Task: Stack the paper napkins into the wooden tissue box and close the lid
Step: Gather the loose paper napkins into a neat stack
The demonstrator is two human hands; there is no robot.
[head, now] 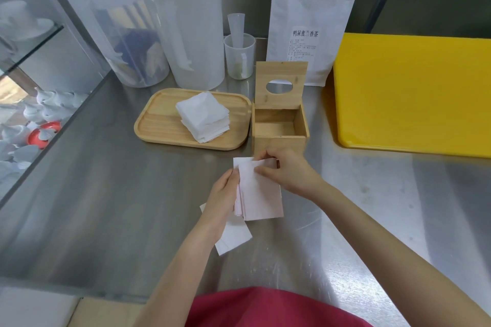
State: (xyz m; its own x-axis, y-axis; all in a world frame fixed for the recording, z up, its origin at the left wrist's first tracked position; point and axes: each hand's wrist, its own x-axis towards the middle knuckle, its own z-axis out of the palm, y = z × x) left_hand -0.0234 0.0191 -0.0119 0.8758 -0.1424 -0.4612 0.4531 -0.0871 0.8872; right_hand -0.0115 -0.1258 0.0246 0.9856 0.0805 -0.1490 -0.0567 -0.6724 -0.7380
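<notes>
I see a brushed steel table (132, 194) with a dull sheen and faint scratches. The tissue box (279, 141) and tray (159, 127) are pale, matt, smooth wood. The napkins (203, 114) look like soft crinkled paper. The cutting board (411, 93) is smooth yellow plastic; the jugs (196, 34) are frosted plastic.

Both bare forearms reach up from the lower edge of the frame and meet just below its centre. The left hand (223, 195) comes in from the lower left, palm turned inward, fingers curled and thumb pressed at the left edge of a small bundle of napkins (259, 194). The right hand (288, 171) comes in from the lower right, wrist bent, its thumb and fingertips pinching the bundle's upper right part. The two hands sit close together, nearly touching.
</notes>
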